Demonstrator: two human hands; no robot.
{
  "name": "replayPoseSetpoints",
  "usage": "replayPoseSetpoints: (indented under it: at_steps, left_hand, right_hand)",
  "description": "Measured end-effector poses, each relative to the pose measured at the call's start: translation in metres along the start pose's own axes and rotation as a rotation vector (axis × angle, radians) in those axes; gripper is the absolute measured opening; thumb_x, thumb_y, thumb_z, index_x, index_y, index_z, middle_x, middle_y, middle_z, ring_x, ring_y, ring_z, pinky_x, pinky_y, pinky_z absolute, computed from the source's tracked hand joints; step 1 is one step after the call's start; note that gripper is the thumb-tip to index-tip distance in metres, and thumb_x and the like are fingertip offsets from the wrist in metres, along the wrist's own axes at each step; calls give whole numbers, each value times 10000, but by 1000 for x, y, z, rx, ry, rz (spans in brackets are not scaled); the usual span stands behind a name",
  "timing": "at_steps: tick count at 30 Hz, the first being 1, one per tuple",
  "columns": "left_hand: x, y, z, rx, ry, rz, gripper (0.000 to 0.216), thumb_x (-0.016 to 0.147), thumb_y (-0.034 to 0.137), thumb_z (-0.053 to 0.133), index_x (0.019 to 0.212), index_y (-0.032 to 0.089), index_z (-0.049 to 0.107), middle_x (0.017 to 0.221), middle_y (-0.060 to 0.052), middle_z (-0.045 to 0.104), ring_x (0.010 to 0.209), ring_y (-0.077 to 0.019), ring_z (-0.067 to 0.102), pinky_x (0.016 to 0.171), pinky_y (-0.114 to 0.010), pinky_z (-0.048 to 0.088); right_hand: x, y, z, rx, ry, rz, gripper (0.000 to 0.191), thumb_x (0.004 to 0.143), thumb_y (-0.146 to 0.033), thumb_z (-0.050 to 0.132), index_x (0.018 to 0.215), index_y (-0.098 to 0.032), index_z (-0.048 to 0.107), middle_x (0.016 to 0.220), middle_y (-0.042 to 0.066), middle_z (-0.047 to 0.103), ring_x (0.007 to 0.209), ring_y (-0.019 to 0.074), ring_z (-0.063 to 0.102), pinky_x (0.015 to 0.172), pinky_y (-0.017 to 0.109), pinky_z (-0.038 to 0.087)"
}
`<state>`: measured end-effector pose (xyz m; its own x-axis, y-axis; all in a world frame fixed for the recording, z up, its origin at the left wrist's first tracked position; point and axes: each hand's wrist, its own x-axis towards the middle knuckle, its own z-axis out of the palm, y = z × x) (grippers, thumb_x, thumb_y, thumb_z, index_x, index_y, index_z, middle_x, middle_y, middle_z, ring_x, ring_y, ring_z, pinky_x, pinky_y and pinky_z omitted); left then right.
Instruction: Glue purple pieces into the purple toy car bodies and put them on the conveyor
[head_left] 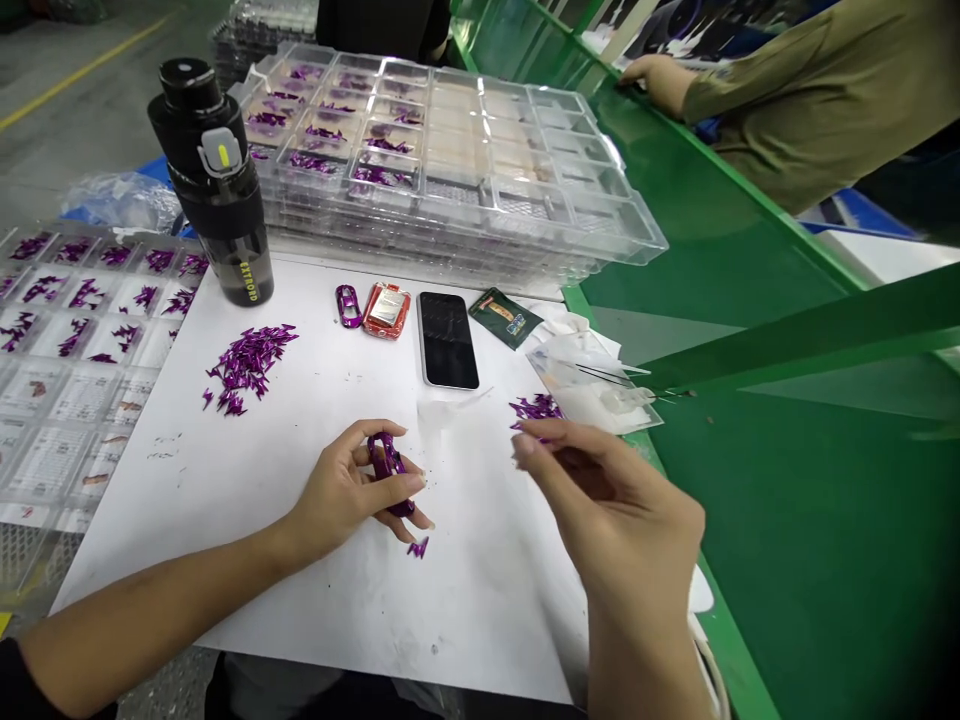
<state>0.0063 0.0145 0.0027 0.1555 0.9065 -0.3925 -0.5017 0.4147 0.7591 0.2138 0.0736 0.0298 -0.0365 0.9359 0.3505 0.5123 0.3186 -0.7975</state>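
My left hand [349, 485] is closed around a purple toy car body [386, 462], held tilted above the white tabletop [480, 600]. Thumb and forefinger of my right hand [619, 520] are pinched together to the right of it. A speck of purple shows at those fingertips; whether it is held or belongs to the small pile of purple parts [536, 406] just behind, I cannot tell. Below my left fingers lie a few loose purple pieces [418, 548]. A larger heap of pointed purple parts [251, 365] spreads at the left. Another purple car body [349, 306] rests farther back.
Beyond stand stacked clear compartment trays [457, 190] and a black bottle [217, 190]. A red item [387, 310], a phone [448, 340], a green packet [504, 317] and plastic bags [592, 375] lie across the table. A green-framed conveyor [825, 480] borders the right; another person's hand [660, 82] rests there.
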Motion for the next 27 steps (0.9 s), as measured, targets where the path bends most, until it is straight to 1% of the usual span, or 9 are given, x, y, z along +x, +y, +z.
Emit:
replayPoseSetpoints:
  at_steps: [2, 4, 7, 9, 13, 17, 22, 24, 27]
  left_hand:
    - [-1, -1, 0, -3, 12, 22, 557, 764, 310, 849, 1221, 213, 546, 972, -44, 692, 647, -222, 759, 528, -308, 624]
    - [-1, -1, 0, -29, 20, 41, 563, 798, 352, 821, 1267, 214, 540, 989, -64, 718, 712, -240, 773, 574, -325, 642]
    - [1, -1, -1, -97, 11, 56, 509, 903, 473, 684, 1311, 201, 551, 950, -87, 746, 825, -271, 780, 670, -376, 662]
    - [3, -2, -2, -118, 19, 51, 488, 934, 501, 627, 1309, 194, 568, 918, -88, 752, 850, -276, 779, 701, -390, 663]
    - [2, -4, -2, -86, 92, 60, 453, 959, 476, 594, 1320, 205, 562, 892, -80, 752, 821, -268, 780, 640, -348, 652]
    - [-3, -6, 0, -37, 151, 121, 434, 978, 482, 553, 1311, 204, 553, 875, -72, 744, 769, -254, 774, 571, -318, 633]
    - [-6, -10, 3, 90, 109, 135, 459, 987, 510, 519, 1326, 200, 536, 865, -65, 731, 743, -224, 762, 556, -288, 622]
    - [-7, -11, 3, 104, 95, 140, 457, 989, 518, 509, 1311, 195, 540, 851, -64, 725, 725, -216, 758, 537, -274, 613]
    - [-6, -10, 1, 89, 99, 139, 445, 985, 522, 512, 1275, 187, 556, 832, -60, 717, 708, -215, 753, 520, -273, 611]
  right_hand:
    - [-10, -9, 7, 92, -134, -53, 208, 853, -312, 752, 1055, -264, 735, 833, 6, 727, 673, 152, 674, 579, 285, 577]
    - [-17, -12, 17, 73, -207, -196, 213, 884, -224, 711, 1090, -271, 733, 905, 10, 755, 722, 151, 713, 613, 269, 602]
    - [-23, -13, 31, -48, -125, -413, 245, 901, -88, 634, 1051, -258, 730, 946, 10, 766, 769, 141, 735, 665, 242, 612]
    - [-25, -12, 38, -121, -74, -472, 243, 908, -60, 603, 1034, -236, 713, 939, 16, 763, 789, 137, 738, 704, 233, 611]
    - [-26, -8, 44, -268, -146, -364, 157, 952, -166, 587, 1087, -200, 660, 892, 18, 738, 711, 116, 699, 674, 220, 585]
    - [-26, 7, 52, -387, -248, -296, 272, 1013, -311, 488, 1197, -175, 635, 827, 22, 716, 626, 120, 662, 566, 228, 512]
    - [-24, 22, 73, -644, -251, -278, 373, 1027, -350, 435, 1286, -180, 643, 731, 22, 718, 518, 126, 603, 450, 258, 298]
    - [-22, 23, 79, -681, -250, -258, 357, 1023, -355, 447, 1255, -202, 672, 721, 20, 725, 482, 117, 569, 452, 265, 249]
    - [-18, 18, 79, -631, -279, -207, 292, 1003, -365, 487, 1100, -215, 717, 739, 17, 721, 524, 118, 588, 478, 247, 291]
